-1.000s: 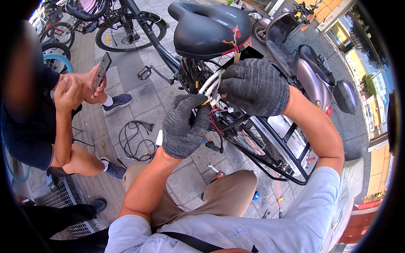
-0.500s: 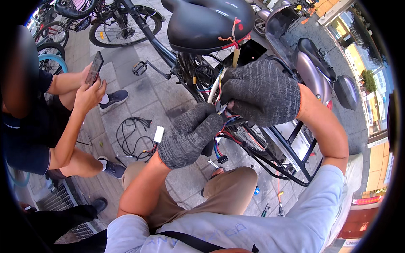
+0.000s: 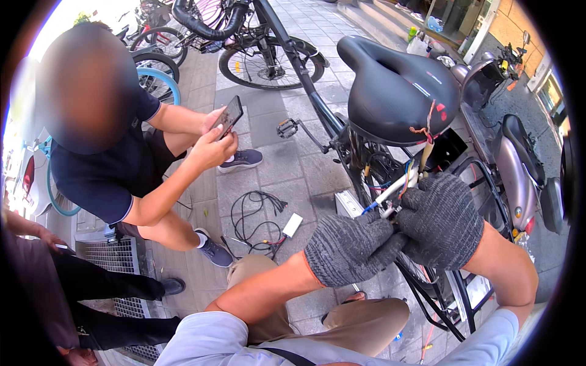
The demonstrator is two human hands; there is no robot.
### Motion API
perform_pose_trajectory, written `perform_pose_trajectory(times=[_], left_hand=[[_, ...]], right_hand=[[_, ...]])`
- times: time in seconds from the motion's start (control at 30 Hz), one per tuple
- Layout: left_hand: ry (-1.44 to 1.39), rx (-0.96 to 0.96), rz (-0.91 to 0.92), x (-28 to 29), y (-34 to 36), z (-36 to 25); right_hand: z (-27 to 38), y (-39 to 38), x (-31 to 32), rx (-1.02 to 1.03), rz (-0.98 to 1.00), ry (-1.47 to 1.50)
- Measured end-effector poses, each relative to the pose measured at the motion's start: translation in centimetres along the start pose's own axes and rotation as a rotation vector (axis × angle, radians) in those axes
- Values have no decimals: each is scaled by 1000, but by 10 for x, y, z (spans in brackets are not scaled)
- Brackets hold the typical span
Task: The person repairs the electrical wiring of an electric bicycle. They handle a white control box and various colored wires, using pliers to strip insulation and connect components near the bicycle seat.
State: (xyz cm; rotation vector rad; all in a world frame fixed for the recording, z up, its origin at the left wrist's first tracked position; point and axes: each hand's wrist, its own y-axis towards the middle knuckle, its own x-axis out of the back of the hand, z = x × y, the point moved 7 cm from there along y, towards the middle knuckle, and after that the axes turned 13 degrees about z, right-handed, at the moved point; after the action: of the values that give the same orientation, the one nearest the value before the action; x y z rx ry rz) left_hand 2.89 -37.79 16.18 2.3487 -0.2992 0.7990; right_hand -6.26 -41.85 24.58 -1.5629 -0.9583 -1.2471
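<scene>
Both my hands wear dark grey knit gloves and meet below the black saddle (image 3: 397,91) of a bicycle. The fingers of my left hand (image 3: 354,251) are closed on wires by a white cable (image 3: 390,190). Pressed up close on the right, my right hand (image 3: 444,221) is also closed at the wires (image 3: 404,183). Thin coloured strands show between the hands, but the exact pinch is partly hidden by the gloves. A light-coloured sleeve with frayed orange ends (image 3: 426,146) rises behind my right hand, in front of the saddle.
A black rear rack (image 3: 442,305) extends below my right hand. On the paving at left lie a coiled black cable (image 3: 244,213) and a small white box (image 3: 293,226) with leads. A seated person (image 3: 97,165) holds a phone (image 3: 230,116). A scooter (image 3: 513,165) stands at right.
The whole view has swung left, so the bicycle and my hands appear further right. My hands have come closer together at the wires, and the white cable now leans over toward my left hand.
</scene>
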Motion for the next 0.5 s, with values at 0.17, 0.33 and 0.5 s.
perform_pose_trajectory(times=[0.17, 0.33, 0.5], left_hand=[[-29, -84, 22, -3, -6, 4], [14, -137, 231, -8, -4, 6], [64, -254, 227, -8, -8, 8]], right_hand=[[-3, 2, 6, 30, 80, 71], [-11, 2, 7, 40, 105, 127], [-17, 1, 3, 83, 96, 182]])
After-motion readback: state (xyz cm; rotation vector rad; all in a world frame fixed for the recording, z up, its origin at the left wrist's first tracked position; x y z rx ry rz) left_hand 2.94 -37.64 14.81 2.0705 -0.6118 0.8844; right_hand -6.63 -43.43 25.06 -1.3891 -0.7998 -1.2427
